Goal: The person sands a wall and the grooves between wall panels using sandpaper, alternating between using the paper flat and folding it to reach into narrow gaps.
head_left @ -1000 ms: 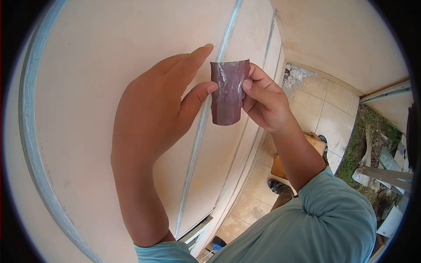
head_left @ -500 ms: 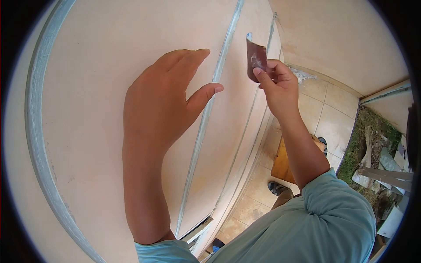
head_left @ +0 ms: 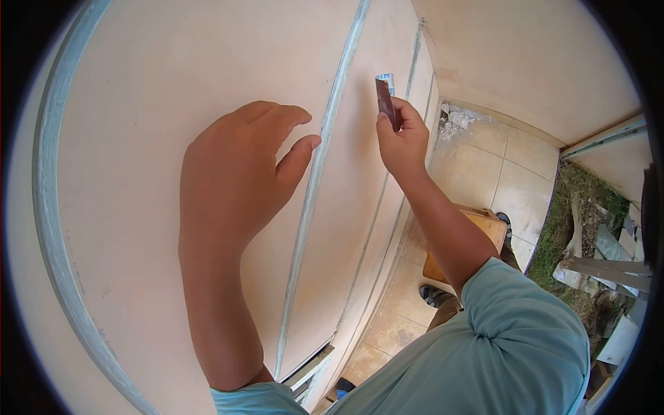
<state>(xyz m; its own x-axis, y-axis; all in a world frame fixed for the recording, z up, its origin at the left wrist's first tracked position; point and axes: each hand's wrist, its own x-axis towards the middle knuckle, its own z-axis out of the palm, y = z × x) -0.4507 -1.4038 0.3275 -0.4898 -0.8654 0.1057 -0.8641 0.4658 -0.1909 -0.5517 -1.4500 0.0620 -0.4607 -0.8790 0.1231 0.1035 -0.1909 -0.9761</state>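
A small curled piece of dark red sandpaper (head_left: 384,104) is pinched between the thumb and fingers of my right hand (head_left: 403,140). Blue print shows on its pale back. My right hand is in front of the flat beige panel (head_left: 370,166), to the right of a grey-blue strip (head_left: 317,166). On the left, my left hand (head_left: 238,166) is empty, thumb apart from its bent fingers. It overlaps the beige surface, thumb tip right beside that strip.
A wooden stool (head_left: 484,225) stands on the floor tiles (head_left: 474,169), near my sandalled feet. White debris (head_left: 460,123) lies by the wall corner. On the right, boards and scraps (head_left: 615,270) rest on grass. A wider curved strip (head_left: 47,173) edges the panel at far left.
Both hands have shifted left in view, the left one also a little lower. The sandpaper has turned from face-on to nearly edge-on, showing more of its printed back.
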